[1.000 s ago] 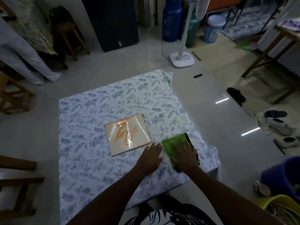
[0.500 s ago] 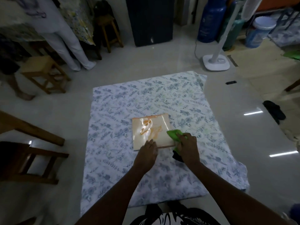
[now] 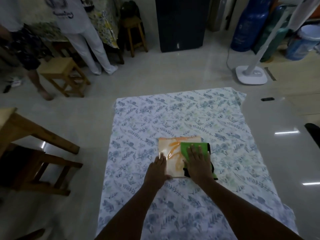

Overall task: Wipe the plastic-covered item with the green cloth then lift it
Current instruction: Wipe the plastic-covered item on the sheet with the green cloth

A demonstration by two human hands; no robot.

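Observation:
A flat cream item with orange markings under clear plastic [image 3: 173, 156] lies on a floral sheet [image 3: 190, 118] spread on the floor. A green cloth with a black edge [image 3: 192, 147] covers the item's right half. My right hand [image 3: 197, 163] presses flat on the cloth, fingers spread. My left hand [image 3: 156, 170] lies flat on the item's near left corner and left edge, holding it down. The item's right side is hidden under cloth and hand.
Wooden stools stand at the left [image 3: 64, 73] and near left [image 3: 34, 153]. Two people stand at the back left [image 3: 86, 40]. A white fan base [image 3: 251, 76], blue gas cylinder [image 3: 247, 25] and dark cabinet [image 3: 180, 23] line the back.
My right hand carried the green cloth from the sheet beside the item onto the item's right half. My left hand shifted onto its near left corner. The head view swung left.

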